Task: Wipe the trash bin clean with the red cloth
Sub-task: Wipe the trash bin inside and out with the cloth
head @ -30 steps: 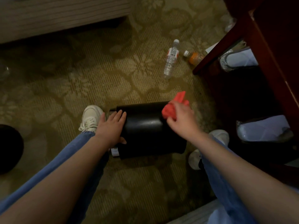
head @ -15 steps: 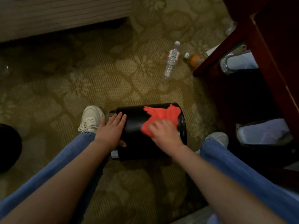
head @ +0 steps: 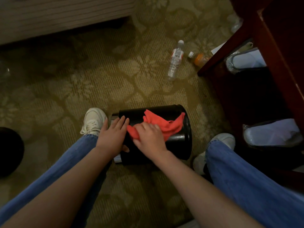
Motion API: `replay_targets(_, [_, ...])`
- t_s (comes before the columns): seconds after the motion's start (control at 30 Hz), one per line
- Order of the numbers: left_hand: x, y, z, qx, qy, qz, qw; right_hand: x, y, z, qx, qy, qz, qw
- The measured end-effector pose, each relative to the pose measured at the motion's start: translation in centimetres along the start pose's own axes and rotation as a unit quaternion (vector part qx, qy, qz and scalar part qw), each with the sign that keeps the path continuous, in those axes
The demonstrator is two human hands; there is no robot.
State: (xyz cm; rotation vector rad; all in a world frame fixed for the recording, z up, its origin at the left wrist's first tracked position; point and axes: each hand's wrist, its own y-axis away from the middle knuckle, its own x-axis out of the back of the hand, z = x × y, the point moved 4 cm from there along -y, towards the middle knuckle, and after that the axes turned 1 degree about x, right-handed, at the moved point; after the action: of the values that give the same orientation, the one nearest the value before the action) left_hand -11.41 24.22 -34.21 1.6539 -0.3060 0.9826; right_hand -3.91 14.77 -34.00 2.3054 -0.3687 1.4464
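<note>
Our left hand lies flat on the trash bin, fingers straight and close together; our right hand bunches the red cloth in curled fingers, against the bin.

Right hand presses red cloth on black bin.

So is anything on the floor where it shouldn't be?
Yes. A clear plastic water bottle and a small orange drink bottle lie loose on the patterned carpet, like litter. The black round trash bin lies tipped on its side too, but the left hand steadies it for wiping.
</note>
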Motion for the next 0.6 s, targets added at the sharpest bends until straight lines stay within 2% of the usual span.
replay_targets(0.1, [0.1,0.2,0.0,0.0,0.005,-0.007,1.0,0.9,0.9,3.0,0.013,0.031,-0.009,0.999])
replay_targets(0.23, [0.9,0.0,0.7,0.01,-0.002,-0.023,1.0,2.6,3.5,6.6,-0.058,0.104,0.017,0.993])
replay_targets(0.33, [2.1,-0.7,2.2,0.021,0.021,-0.003,1.0,2.9,4.5,7.6,-0.078,0.145,0.001,0.986])
replay_targets(0.43, [2.1,-0.7,4.3,-0.019,0.049,-0.007,0.999,3.1,5.0,8.4,-0.111,0.111,-0.071,0.985])
replay_targets(0.5, [2.0,-0.5,5.5,-0.048,0.077,-0.006,0.996,3.3,5.0,8.8,-0.103,0.06,-0.088,0.989])
replay_targets(0.57, [3.3,-0.4,6.7,-0.076,0.135,0.06,0.986,4.0,5.2,9.4,-0.119,-0.021,-0.022,0.992])
replay_targets(0.6, [4.7,-0.3,7.2,-0.088,0.167,0.127,0.974,4.4,5.4,10.0,-0.146,-0.048,0.036,0.988])
